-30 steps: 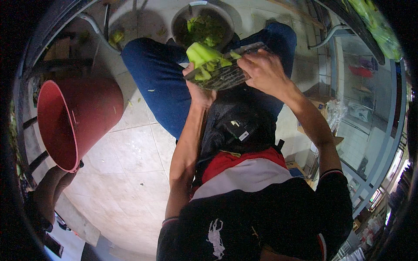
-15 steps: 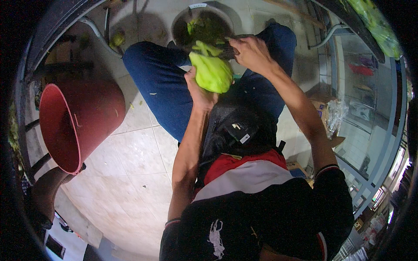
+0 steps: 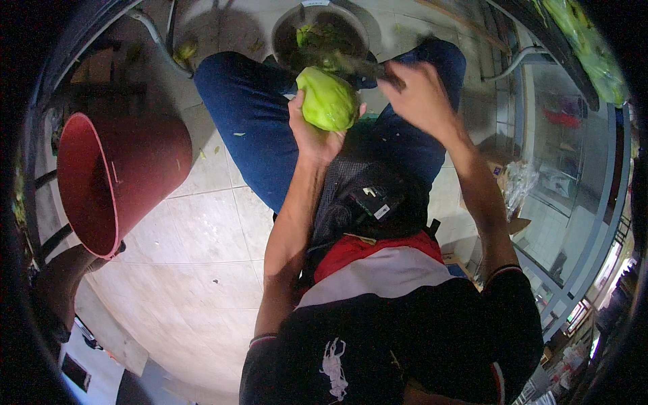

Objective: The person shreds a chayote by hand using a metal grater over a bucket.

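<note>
The left hand, forearm raised, cups a green cabbage from below. Just beside it, the right hand grips a blurred knife, its blade above the cabbage.

Produce stall floor (tiles, red bucket, greens)

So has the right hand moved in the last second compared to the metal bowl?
Yes. The right hand has swung rightward off the green fruit, now sitting right of the metal bowl.
</note>
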Available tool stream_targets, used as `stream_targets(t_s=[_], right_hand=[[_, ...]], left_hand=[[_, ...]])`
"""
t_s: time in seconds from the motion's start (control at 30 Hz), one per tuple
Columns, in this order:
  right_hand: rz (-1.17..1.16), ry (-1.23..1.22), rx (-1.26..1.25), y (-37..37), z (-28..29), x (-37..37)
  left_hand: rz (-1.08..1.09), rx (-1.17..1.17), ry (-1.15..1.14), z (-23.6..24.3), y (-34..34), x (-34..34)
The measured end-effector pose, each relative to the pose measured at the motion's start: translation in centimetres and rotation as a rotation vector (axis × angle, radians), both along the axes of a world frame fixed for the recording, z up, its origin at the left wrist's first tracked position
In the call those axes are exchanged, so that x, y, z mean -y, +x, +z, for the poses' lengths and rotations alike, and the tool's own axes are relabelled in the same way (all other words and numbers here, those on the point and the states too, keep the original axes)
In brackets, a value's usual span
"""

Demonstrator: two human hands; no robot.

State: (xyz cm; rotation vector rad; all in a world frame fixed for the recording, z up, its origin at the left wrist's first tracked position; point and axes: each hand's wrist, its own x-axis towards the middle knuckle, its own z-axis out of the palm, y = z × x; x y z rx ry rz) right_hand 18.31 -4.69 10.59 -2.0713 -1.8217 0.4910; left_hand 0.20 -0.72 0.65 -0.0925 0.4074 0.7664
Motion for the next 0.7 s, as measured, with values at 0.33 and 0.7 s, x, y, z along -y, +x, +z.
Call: stream_targets(t_s=[0.33,0.7], right_hand=[[0.376,0.208,0.305,-2.3,1.1,3.4],[0.441,0.231,0.347,-1.2,0.0,2.7]], left_hand=[[-0.022,0.145,0.013,-0.8,-0.5,-0.1],[-0.036,0.089,0.054,-1.1,-0.7,-0.3]])
